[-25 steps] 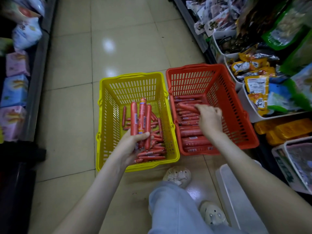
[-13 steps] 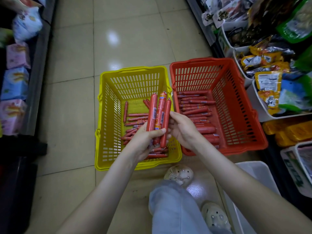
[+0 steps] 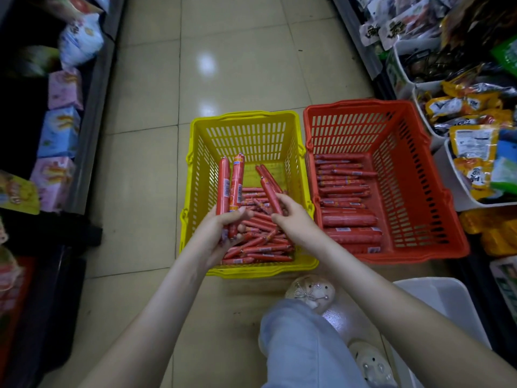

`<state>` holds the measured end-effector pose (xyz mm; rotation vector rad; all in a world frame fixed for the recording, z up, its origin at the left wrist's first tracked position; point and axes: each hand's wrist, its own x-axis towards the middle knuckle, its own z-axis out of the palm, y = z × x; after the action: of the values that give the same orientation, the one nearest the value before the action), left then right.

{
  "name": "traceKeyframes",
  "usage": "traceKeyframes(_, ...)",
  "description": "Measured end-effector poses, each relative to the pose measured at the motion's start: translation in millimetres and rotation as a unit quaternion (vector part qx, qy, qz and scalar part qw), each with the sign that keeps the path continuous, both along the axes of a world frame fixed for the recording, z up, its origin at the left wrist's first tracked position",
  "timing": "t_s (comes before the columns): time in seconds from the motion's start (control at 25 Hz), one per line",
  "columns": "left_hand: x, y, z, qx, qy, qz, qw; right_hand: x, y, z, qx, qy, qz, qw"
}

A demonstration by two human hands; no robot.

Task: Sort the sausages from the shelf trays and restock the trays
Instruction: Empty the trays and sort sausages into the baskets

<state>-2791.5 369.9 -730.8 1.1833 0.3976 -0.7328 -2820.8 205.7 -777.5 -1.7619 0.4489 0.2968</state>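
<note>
Half a second ago your left hand (image 3: 221,231) held three sticks and your right hand (image 3: 298,222) was just arriving beside it. Now the bundle is down to two sausages (image 3: 223,189), gripped upright in curled fingers at centre frame. Your right hand pinches the single sausage (image 3: 270,196) it has drawn off, tilted over the yellow basket (image 3: 243,116). A second ago that right hand was down in the red basket (image 3: 361,103) at the right of the frame. So you seem to be mid-sort, splitting the handful stick by stick and choosing a basket for each, and restocking looks some way off. The sausages are smooth red tubes with pinched ends and small printed labels. The thin sausages (image 3: 263,245) lie in a loose heap in the yellow basket, and the thicker sausages (image 3: 348,219) lie in rows in the red one.
</note>
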Motion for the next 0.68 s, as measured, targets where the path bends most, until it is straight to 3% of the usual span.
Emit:
traceKeyframes(0.16, 4, -9, -8, 0.005, -0.005, 0.005, 1.0, -11, -28, 4, -0.184, -0.059, 0.087, 0.977)
traceKeyframes(0.32, 3, -31, -17, -0.002, -0.005, 0.002, 1.0, -26, -69, -1, -0.281, -0.057, 0.101, 0.953)
traceKeyframes(0.56, 11, -16, -12, 0.015, -0.035, 0.05, 0.998, -16, -26, -12, -0.29, -0.041, 0.287, 0.912)
traceKeyframes(0.64, 10, -11, -13, 0.077, -0.077, -0.004, 0.994, -13, -22, -6, -0.227, -0.037, 0.199, 0.953)
traceKeyframes(0.68, 6, -13, -13, 0.112, -0.107, -0.05, 0.987, -13, -23, 1, -0.14, -0.035, 0.12, 0.982)
